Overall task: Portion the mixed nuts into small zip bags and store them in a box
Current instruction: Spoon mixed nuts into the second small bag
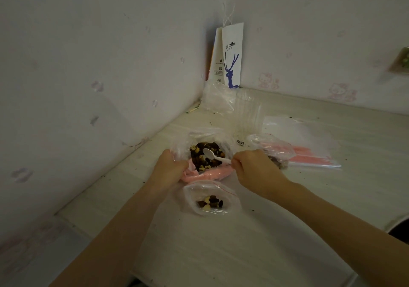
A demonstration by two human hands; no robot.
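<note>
A large clear bag (199, 137) with a pink zip edge lies open on the table and holds mixed nuts (204, 157). My left hand (170, 165) grips the bag's left rim and holds it open. My right hand (252, 167) pinches the handle of a white plastic spoon (212, 155), whose bowl hovers over the nuts. Just in front stands a small zip bag (210, 198) with a red seal line, open, with a few nuts at its bottom. Behind my right hand lies another small bag (274, 149) with nuts, partly hidden.
A stack of empty zip bags (309, 154) with pink strips lies to the right. A clear plastic box (247, 111) and crumpled plastic (217, 96) sit near the corner by a white paper coffee bag (231, 54). Crumbs dot the table (221, 242). A dark round object (400, 231) is at the right edge.
</note>
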